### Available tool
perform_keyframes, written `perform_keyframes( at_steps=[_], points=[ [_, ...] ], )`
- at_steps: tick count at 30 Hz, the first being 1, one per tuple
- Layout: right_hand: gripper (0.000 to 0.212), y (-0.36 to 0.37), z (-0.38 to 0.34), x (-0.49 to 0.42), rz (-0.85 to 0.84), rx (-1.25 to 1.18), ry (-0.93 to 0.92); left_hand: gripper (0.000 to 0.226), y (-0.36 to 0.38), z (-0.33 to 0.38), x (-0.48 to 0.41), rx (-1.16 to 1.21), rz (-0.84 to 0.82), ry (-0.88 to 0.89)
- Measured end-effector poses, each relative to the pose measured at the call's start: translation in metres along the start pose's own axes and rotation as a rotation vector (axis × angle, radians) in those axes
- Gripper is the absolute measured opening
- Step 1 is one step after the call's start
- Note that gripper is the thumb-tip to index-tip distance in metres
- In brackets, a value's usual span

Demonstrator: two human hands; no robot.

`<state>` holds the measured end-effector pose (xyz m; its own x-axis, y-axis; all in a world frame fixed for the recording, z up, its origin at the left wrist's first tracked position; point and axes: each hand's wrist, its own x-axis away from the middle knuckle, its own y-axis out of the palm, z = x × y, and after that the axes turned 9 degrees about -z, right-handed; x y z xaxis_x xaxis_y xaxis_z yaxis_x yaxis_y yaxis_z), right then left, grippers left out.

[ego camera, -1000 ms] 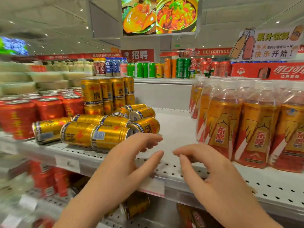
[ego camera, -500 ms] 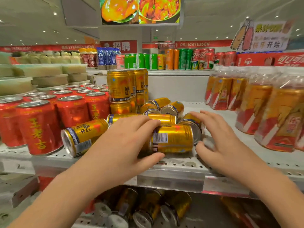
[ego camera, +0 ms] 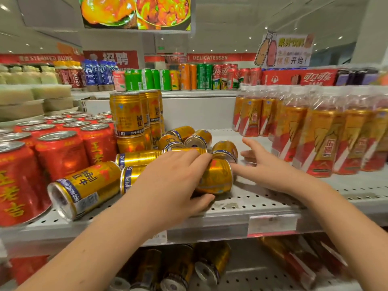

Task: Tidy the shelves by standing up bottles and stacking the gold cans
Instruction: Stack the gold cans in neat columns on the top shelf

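Note:
Several gold cans lie on their sides on the white perforated shelf (ego camera: 252, 204). My left hand (ego camera: 172, 181) grips one lying gold can (ego camera: 216, 177), fingers over its top and thumb under it. My right hand (ego camera: 266, 166) is just right of that can with fingers spread, the index tip at the can's end. Another lying gold can (ego camera: 84, 190) points toward the shelf's front left. A stack of upright gold cans (ego camera: 128, 114) stands behind. Orange bottles (ego camera: 315, 139) stand upright at the right.
Upright red cans (ego camera: 58, 152) fill the shelf's left part. More gold cans (ego camera: 178, 267) and a bottle (ego camera: 294, 259) lie on the shelf below. Soda cans line the top shelf (ego camera: 189, 78). Bare shelf shows between the lying cans and the bottles.
Both hands reached forward from the shelf's front edge. My left hand closed over a lying gold can and my right hand came up to its right end.

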<state>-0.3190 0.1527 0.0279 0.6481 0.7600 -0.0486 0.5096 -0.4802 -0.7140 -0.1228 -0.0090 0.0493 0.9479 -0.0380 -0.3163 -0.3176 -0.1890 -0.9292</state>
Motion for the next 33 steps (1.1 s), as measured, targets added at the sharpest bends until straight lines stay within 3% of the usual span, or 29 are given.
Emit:
perform_keyframes(
  at_steps=[2, 5, 6, 11, 17, 22, 27, 31, 33],
  points=[
    [0.122, -0.001, 0.002, -0.004, -0.002, 0.033, 0.018, 0.067, 0.001, -0.001, 0.002, 0.02, 0.019, 0.002],
    [0.079, -0.005, 0.004, -0.009, -0.02, 0.024, -0.016, 0.068, 0.003, -0.002, 0.004, 0.087, 0.07, -0.013],
    [0.074, -0.008, 0.003, -0.009, -0.044, 0.008, -0.025, 0.069, 0.003, -0.002, 0.004, 0.113, 0.086, -0.021],
    [0.125, -0.015, 0.001, -0.02, -0.138, 0.049, -0.031, 0.069, 0.003, 0.002, 0.005, 0.131, 0.11, -0.028],
    [0.11, -0.019, -0.003, -0.034, -0.243, 0.16, -0.06, 0.07, 0.0, 0.001, 0.006, 0.186, 0.138, -0.057],
    [0.116, -0.022, -0.012, -0.046, -0.332, 0.215, -0.076, 0.072, 0.0, 0.002, 0.004, 0.251, 0.16, -0.091],
    [0.102, -0.018, -0.007, -0.036, -0.152, 0.16, -0.094, 0.073, 0.001, 0.002, 0.003, 0.26, 0.171, -0.114],
    [0.1, -0.018, 0.001, -0.008, 0.225, 0.536, -0.317, 0.072, 0.002, 0.001, 0.002, 0.234, 0.166, -0.111],
    [0.103, -0.019, 0.006, 0.009, 0.25, 0.59, -0.363, 0.072, 0.003, 0.002, 0.001, 0.238, 0.167, -0.105]
  ],
)
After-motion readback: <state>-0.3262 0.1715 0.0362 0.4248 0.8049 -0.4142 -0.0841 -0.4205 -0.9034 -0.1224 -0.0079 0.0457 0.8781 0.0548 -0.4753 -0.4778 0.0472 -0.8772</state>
